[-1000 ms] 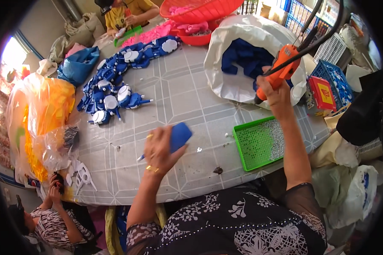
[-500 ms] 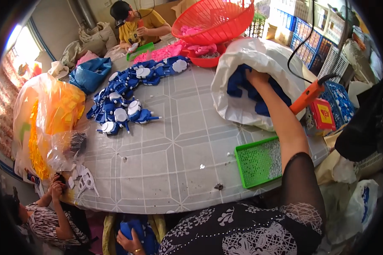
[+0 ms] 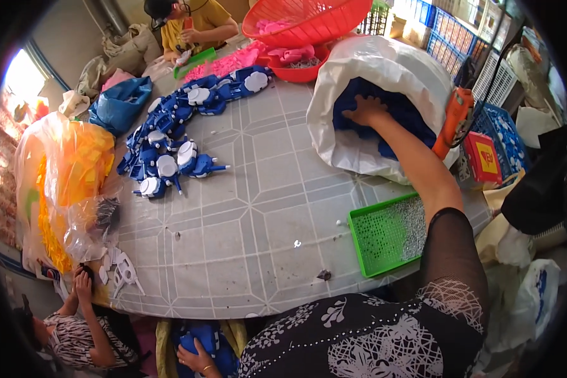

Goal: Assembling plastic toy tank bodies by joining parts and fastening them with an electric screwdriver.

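Observation:
My right hand [image 3: 366, 112] reaches into the mouth of a white woven sack [image 3: 334, 142] lying on its side at the right of the table. Its fingers are spread over dark blue pieces [image 3: 409, 123] inside, with nothing visibly gripped. Low at the table's near edge, my left hand [image 3: 197, 360] rests its fingers round a blue plastic part [image 3: 189, 341]. That part lies among other blue ones in a yellowish open bag [image 3: 164, 340]. An orange electric screwdriver [image 3: 453, 120] hangs on its cable beside the sack, close to my right forearm.
A green tray [image 3: 375, 242] of small metal screws sits below my right arm. Blue-and-white assembled toy parts [image 3: 167, 165] are heaped left of centre. Red baskets [image 3: 299, 70], pink pieces and a bag of yellow parts [image 3: 60, 208] surround them. Two co-workers sit at far and left edges.
My right hand has shifted slightly left within the sack, and its fingers now show spread apart. The screwdriver has swung more upright. The whole view has moved a little.

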`<state>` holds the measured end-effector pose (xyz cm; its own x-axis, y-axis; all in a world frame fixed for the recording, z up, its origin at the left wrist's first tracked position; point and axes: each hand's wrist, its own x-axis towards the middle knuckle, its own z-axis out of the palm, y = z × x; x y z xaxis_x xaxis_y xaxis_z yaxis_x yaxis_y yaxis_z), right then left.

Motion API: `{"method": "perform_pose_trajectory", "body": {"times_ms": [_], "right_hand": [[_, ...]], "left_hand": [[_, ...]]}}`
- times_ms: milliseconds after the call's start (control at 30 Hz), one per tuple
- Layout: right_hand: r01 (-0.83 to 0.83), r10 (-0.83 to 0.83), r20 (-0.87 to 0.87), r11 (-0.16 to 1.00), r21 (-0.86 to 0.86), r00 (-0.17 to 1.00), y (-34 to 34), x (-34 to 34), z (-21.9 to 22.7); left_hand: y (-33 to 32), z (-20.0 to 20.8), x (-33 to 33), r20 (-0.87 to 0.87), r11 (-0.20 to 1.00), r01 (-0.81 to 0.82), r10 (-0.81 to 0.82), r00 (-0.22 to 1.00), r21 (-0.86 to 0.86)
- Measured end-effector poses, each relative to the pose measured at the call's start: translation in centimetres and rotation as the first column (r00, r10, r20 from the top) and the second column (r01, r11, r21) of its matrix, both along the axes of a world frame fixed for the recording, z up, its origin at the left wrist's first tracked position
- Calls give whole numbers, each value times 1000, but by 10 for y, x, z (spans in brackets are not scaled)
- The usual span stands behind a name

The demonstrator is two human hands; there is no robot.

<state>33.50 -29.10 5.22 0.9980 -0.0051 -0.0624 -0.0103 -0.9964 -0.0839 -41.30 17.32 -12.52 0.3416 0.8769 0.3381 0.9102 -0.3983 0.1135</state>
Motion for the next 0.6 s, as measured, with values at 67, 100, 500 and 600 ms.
{"method": "perform_pose_trajectory", "body": {"times_ms": [67, 100, 500, 600], "right_hand": [[1, 1, 27, 997, -79, 1000, -4, -5, 0], [-42, 42, 26, 999, 10, 999, -10, 4, 0], [-269, 90, 936, 963, 6, 340, -90, 96, -37], [-17, -137, 920, 988, 154, 366, -55, 72, -51]], "left_hand": [[4, -9, 4, -5, 997, 57, -56, 998, 54], [-2, -4, 8, -8, 997, 54, -54, 999, 54], [-36, 45, 38, -41, 991, -49, 44, 998, -124], [-47, 64, 54, -20, 988, -15, 12, 1000, -153]]}}
